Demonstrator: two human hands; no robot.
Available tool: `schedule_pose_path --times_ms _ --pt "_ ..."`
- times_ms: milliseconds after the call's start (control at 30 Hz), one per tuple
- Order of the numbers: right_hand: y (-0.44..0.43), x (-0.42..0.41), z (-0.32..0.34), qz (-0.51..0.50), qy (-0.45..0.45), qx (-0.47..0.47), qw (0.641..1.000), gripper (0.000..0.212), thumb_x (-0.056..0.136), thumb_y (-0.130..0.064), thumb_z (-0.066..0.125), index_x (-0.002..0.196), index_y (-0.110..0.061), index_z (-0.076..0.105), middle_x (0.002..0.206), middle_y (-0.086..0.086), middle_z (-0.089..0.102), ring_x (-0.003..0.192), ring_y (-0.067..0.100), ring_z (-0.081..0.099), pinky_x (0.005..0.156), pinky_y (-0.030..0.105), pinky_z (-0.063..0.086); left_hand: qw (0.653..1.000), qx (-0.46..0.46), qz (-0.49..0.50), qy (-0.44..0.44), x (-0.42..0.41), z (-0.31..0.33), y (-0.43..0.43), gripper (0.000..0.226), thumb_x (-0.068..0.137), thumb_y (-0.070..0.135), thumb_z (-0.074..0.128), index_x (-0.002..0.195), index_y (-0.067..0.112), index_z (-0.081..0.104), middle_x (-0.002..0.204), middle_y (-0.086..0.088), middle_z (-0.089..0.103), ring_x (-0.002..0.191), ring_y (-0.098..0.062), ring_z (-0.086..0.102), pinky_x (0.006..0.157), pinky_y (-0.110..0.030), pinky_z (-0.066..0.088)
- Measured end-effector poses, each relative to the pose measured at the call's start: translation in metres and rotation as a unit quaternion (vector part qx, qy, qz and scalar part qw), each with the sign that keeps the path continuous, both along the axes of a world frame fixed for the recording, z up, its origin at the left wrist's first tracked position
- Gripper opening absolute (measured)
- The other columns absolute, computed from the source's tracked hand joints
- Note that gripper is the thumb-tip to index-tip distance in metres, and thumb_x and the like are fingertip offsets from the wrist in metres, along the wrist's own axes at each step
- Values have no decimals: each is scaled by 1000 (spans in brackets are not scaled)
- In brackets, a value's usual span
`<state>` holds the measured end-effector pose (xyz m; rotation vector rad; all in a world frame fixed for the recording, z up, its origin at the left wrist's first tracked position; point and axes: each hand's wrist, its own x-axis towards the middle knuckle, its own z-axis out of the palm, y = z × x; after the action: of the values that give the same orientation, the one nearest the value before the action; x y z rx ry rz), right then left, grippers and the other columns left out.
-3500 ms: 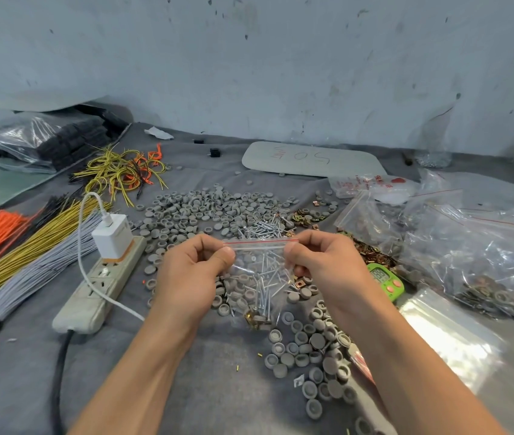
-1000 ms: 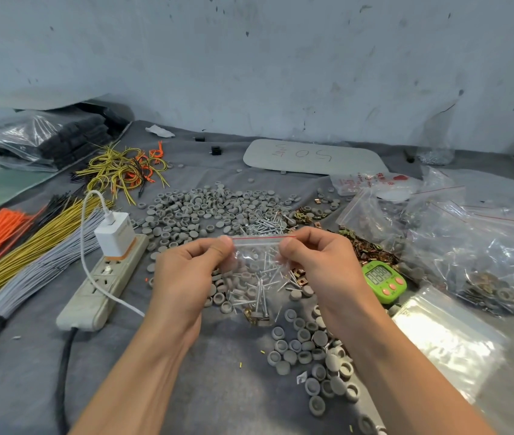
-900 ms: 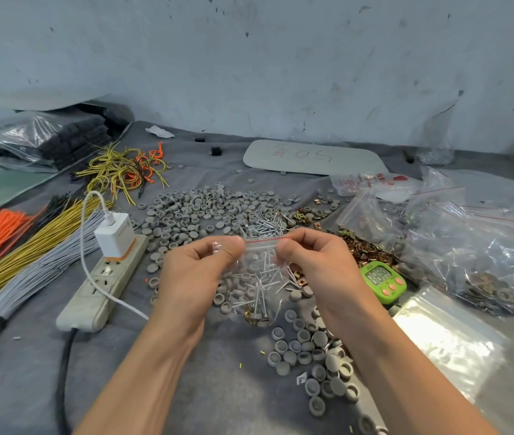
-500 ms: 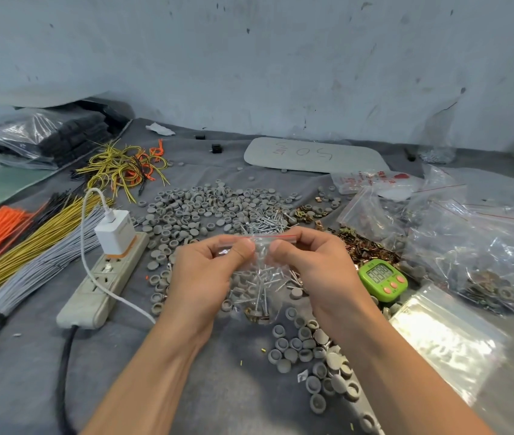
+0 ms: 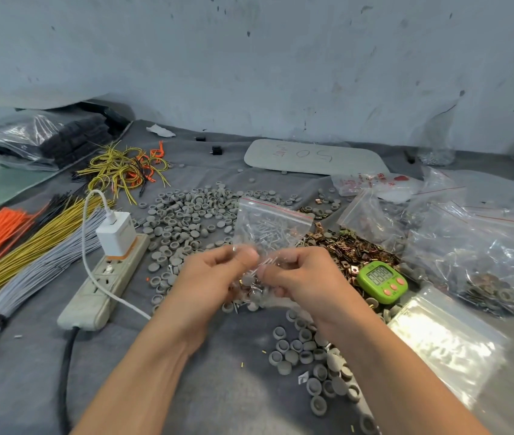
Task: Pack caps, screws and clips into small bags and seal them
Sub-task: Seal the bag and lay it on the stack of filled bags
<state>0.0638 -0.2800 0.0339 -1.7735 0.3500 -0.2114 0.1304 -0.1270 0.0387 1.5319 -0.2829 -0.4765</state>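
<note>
Curled fingers of the left hand (image 5: 210,279) and right hand (image 5: 307,277) pinch a clear red-striped plastic bag (image 5: 273,219) over a grey cloth worktop (image 5: 218,390) littered with round grey caps (image 5: 186,215), a scuffed pale wall (image 5: 249,73) behind.

Bare grey cloth (image 5: 227,397) near; clutter around.
Hemmed by power strip (image 5: 105,284) at left, cap heap (image 5: 186,221) ahead, scattered caps (image 5: 312,356), green timer (image 5: 381,281) and clear bags (image 5: 469,246) at right.

Single wide-angle view from head height, facing forward and down across the table (image 5: 205,387), near enough for both forearms (image 5: 142,372) to fill the lower frame, left hand (image 5: 214,277) and right hand (image 5: 305,277) just below centre, wall (image 5: 280,58) filling the upper third, far table edge bowed by the lens.
</note>
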Motion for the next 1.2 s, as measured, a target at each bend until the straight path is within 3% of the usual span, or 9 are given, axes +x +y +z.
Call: schedule_pose_path --times_ms 133,300,367,533,667,800,1000,1067,1200 --pt "0 0 2 -26 -10 69 997 17 95 -13 73 81 -11 82 70 1 74 58 10 65 59 23 53 1000 -2 29 -6 1 0 -1 14 83 -1 78 87 13 81 80 -7 78 63 -10 67 54 -18 51" --pt "-5 -1 8 18 11 217 976 6 93 -13 75 96 -8 79 81 6 73 71 19 70 70 29 63 996 -37 82 1 0 3 -2 23 77 -12 78 86 10 78 74 -3 77 57 -6 68 50 -16 50" --pt "-5 -3 8 62 28 190 979 2 90 -6 78 89 -7 77 84 8 73 76 20 72 76 30 64 994 -47 95 6 1 2 -4 25 77 -13 78 91 8 77 75 -3 78 59 -6 69 51 -16 51" --pt "-8 -3 6 -9 3 129 992 23 85 6 77 70 -12 78 71 8 70 61 15 65 57 23 53 999 -33 29 32 0 -2 -5 17 86 4 77 100 14 76 83 0 79 69 -8 72 56 -18 54" --pt "-10 -4 6 -54 -1 148 988 14 83 6 75 79 -7 80 74 11 75 59 17 60 55 24 51 998 -24 52 16 -1 -1 -7 20 80 -6 79 91 11 79 75 -7 77 61 -12 70 53 -19 54" --pt "-8 -4 8 -26 -12 177 984 16 87 -4 75 83 -17 83 81 8 76 67 15 63 69 24 58 993 -38 109 -7 -2 1 -11 28 73 -12 81 93 8 77 72 -9 77 54 -12 69 48 -16 50" --pt "-10 -6 9 -9 -33 216 976 23 88 4 74 75 -14 81 73 4 69 63 14 63 66 26 54 991 -52 121 25 -4 0 -23 8 86 18 81 88 10 80 81 -11 78 63 -18 72 53 -23 55" --pt "-14 -8 10 -33 -36 229 972 24 85 7 75 72 -13 80 70 5 69 59 14 61 59 24 50 995 -29 82 46 -6 -1 -26 21 93 26 74 84 9 79 81 -11 78 65 -15 71 56 -24 57" --pt "-20 -12 12 -50 -23 227 972 26 85 4 75 69 -17 79 72 4 68 61 14 59 62 26 50 995 -54 68 48 -10 0 -31 4 87 4 77 86 7 76 69 -1 73 58 -9 69 54 -22 57"
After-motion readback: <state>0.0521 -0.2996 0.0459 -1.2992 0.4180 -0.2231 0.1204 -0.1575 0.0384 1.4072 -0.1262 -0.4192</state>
